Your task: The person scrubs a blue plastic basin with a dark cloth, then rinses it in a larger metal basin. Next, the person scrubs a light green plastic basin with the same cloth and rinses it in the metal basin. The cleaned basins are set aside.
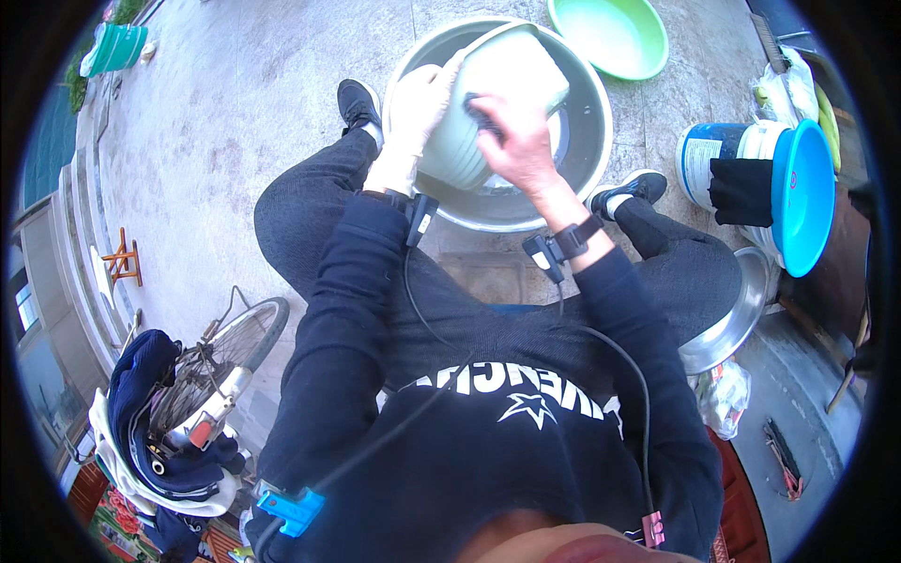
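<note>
A pale green plastic tub-like vessel [511, 70] with ridges along its lower side is tilted over a wide metal basin [598, 141]. My left hand [418, 108], in a white glove, is closed on the vessel's left edge. Against its surface, my bare right hand [519, 141] presses a small dark thing [485, 114]. The fingers cover most of it, so I cannot tell whether it is a brush or a cloth. Part of the basin's inside is hidden by the vessel and my hands.
Beyond the basin lies a light green bowl [619, 38]. At right, a blue basin [805, 197] leans against a white-and-blue bucket [699, 155] with a black cloth [741, 190]. A metal bowl [741, 314] is beside my right leg. A bicycle wheel [267, 333] and wooden stool [122, 258] are at left.
</note>
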`<act>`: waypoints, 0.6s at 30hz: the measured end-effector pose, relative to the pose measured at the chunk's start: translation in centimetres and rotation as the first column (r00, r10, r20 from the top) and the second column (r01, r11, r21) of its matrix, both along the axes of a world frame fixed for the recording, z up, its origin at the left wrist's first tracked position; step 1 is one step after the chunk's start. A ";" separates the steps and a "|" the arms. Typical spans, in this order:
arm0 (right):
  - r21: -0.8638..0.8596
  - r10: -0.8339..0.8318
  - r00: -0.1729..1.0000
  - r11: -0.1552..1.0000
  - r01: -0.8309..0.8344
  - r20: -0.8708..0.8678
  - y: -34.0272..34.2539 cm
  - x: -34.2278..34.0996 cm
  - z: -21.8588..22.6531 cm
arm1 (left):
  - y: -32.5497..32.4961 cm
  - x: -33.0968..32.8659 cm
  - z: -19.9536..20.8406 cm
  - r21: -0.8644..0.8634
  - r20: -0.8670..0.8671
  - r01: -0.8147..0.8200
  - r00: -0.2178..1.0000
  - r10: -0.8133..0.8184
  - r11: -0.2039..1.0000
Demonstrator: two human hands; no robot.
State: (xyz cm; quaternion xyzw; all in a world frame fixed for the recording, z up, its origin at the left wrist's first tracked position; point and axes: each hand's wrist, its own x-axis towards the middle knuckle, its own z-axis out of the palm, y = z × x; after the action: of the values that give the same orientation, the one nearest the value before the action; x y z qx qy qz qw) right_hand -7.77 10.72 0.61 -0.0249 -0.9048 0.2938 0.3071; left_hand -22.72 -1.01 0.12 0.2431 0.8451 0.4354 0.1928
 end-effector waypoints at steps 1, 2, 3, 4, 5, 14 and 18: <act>0.086 0.052 0.998 0.995 -0.053 0.022 0.0 -0.5 0.0 | 0.0 0.2 0.0 0.074 0.014 0.013 1.000 -0.015 0.997; -0.063 -0.050 0.999 0.997 0.050 0.017 0.4 -0.9 -0.1 | -0.1 0.3 -0.2 0.023 -0.116 0.057 0.992 -0.054 0.998; -0.180 -0.114 0.993 0.977 0.117 0.031 1.2 -1.3 -0.3 | -0.2 0.4 -0.4 -0.027 -0.219 0.085 0.972 -0.089 0.996; -0.269 -0.152 0.985 0.948 0.169 0.082 2.1 -1.6 -0.7 | -0.4 0.7 -0.8 -0.088 -0.287 0.112 0.949 -0.133 0.990; -0.356 -0.288 0.953 0.885 0.301 0.092 3.2 -1.9 -1.1 | -0.6 0.5 -1.1 -0.135 -0.138 0.110 0.982 -0.128 0.985; 0.031 0.033 0.999 0.999 -0.034 0.032 1.5 -2.6 -1.0 | -0.6 -0.1 -2.3 -0.193 -0.408 0.169 0.882 -0.236 0.967; -0.078 -0.407 0.914 0.911 0.406 0.000 3.5 -3.5 -0.9 | -0.6 0.4 -1.9 -0.252 -0.357 0.174 0.898 -0.259 0.952</act>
State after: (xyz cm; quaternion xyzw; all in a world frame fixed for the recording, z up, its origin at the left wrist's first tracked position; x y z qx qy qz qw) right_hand -11.28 14.20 -0.29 -0.2217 -0.8654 0.2583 0.3676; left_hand -22.30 -1.59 -1.75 0.3949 0.8757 0.2612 0.0953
